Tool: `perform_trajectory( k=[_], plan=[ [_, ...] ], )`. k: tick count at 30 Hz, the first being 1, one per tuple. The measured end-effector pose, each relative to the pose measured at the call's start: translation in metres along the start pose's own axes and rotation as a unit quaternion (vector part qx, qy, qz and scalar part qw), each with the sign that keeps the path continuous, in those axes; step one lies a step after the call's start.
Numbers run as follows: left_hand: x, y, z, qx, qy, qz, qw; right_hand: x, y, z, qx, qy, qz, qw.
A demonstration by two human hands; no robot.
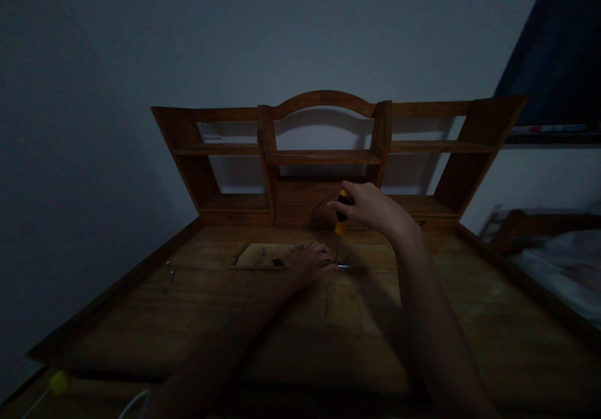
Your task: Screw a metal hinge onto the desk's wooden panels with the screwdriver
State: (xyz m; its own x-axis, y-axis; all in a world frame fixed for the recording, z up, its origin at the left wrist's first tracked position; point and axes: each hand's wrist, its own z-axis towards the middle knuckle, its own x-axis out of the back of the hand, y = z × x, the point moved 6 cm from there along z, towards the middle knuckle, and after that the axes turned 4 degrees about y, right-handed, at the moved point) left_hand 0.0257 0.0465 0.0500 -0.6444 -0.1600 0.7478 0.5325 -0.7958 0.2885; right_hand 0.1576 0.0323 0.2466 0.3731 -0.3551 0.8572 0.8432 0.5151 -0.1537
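Observation:
My right hand point(369, 203) is closed around the black and yellow handle of a screwdriver point(342, 211). The screwdriver stands nearly upright, its thin shaft pointing down at a small shiny metal fitting point(344, 267). My left hand point(310, 261) rests low on the wood, with its fingertips closed together at the fitting's left end, beside the screwdriver tip. What those fingers pinch is too dark and small to make out. Under and around my left hand lies a pale wooden strip point(260, 255) with a dark mark on it.
The wooden desktop point(197, 319) has a shelf unit point(323, 157) at its back against the wall. Small metal pieces point(169, 273) lie at the left. A yellow object point(59, 382) and a white cable point(134, 401) are near the front left. Bedding point(563, 268) shows at the right.

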Motion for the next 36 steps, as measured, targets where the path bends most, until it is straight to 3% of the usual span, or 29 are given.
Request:
perform_trajectory(
  k=[7,14,20,24,31,36],
  plan=[
    [0.002,0.003,0.000,-0.011,0.005,0.011,1.000,0.005,-0.010,-0.003,0.058,-0.041,0.099,0.993],
    [0.004,0.003,0.001,-0.002,0.020,0.016,1.000,-0.003,0.001,0.002,0.001,-0.005,0.008,1.000],
    [0.018,0.014,0.004,0.010,0.060,0.015,0.998,-0.003,-0.006,0.001,0.052,-0.017,0.065,0.996],
    [0.019,0.011,0.002,0.012,0.017,0.019,1.000,-0.004,-0.003,0.003,0.041,-0.023,0.063,0.997],
    [0.005,-0.020,-0.010,0.054,-0.053,0.068,0.995,-0.005,0.005,0.006,0.036,-0.007,0.047,0.998],
    [0.005,-0.018,-0.009,0.063,-0.073,0.099,0.990,-0.005,0.001,0.004,0.053,-0.034,0.086,0.994]
  ],
)
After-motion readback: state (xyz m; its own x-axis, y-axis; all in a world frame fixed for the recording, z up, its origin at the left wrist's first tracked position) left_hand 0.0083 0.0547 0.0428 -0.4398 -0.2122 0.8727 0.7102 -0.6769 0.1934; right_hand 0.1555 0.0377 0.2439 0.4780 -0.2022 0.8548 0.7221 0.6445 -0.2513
